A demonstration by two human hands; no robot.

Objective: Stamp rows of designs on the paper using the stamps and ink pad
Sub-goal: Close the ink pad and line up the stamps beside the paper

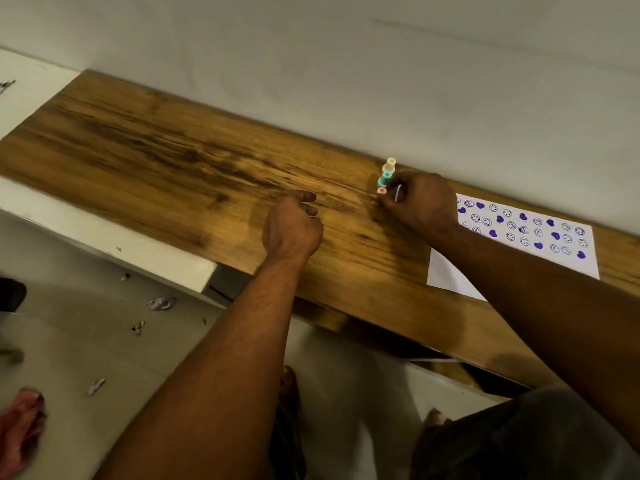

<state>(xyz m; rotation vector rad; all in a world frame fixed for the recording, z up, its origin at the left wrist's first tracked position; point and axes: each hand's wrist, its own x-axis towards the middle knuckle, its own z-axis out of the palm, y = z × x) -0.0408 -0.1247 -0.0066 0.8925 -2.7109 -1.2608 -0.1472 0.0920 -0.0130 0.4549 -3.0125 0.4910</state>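
Purple hearts and smileys already fill rows on the paper (540, 233); the right hand (420, 199) pinches something small beside 3 stamps (385, 178), left hand (292, 226) loosely curled, empty. Ink pad unseen; next likely needs inking, though stamping looks nearly done

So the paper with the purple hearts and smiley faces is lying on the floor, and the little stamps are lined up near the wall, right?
Not quite. The head view shows the paper with purple hearts and smiley faces lying on the wooden table, not on the floor. The rest holds: the little stamps are lined up near the wall, beside the right hand.
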